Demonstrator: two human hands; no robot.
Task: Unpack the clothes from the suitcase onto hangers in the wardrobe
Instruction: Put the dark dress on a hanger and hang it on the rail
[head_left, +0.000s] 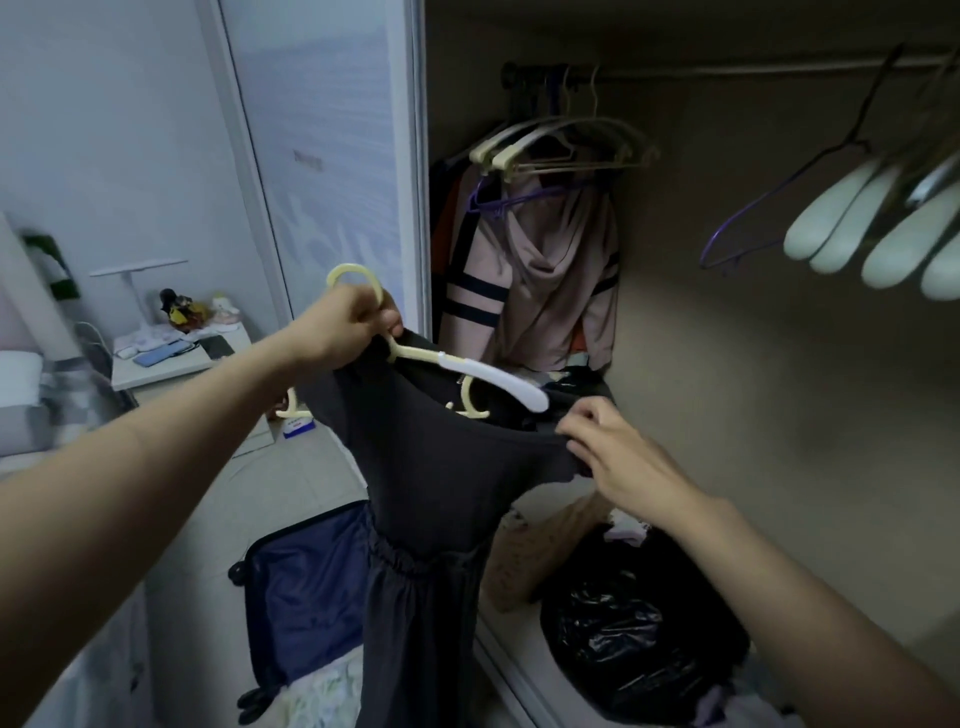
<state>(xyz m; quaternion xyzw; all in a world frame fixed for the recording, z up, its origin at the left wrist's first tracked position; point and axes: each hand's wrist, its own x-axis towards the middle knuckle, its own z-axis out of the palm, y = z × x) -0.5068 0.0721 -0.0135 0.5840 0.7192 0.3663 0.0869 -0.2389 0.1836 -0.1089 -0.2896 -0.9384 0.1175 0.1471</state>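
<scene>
The wardrobe (779, 364) fills the right side, door slid open, with its rail (753, 70) running across the top. A pink striped top (545, 280) hangs at the rail's left end under a bunch of cream hangers (566, 140), and more bare hangers (857, 228) sit at the right end, so there's free rail in the middle for whatever goes up next. Down on the floor the dark blue suitcase (306, 587) lies open just outside the wardrobe's front edge, close enough to reach.

The dark dress (431, 493) is held up in the air in front of the wardrobe, skirt hanging over the suitcase. The cream hanger (462, 371) is partly inside its neck: the left shoulder looks covered, while the white-tipped right arm pokes out bare.

The left hand (348, 325) has its grip closed round the hanger just under the hook, carrying the weight. The right hand (618, 457) pinches the neckline edge and pulls it out wide, I'd guess so it'll slip over that bare arm.

A black plastic bag (639, 639) sits on the wardrobe floor.
</scene>
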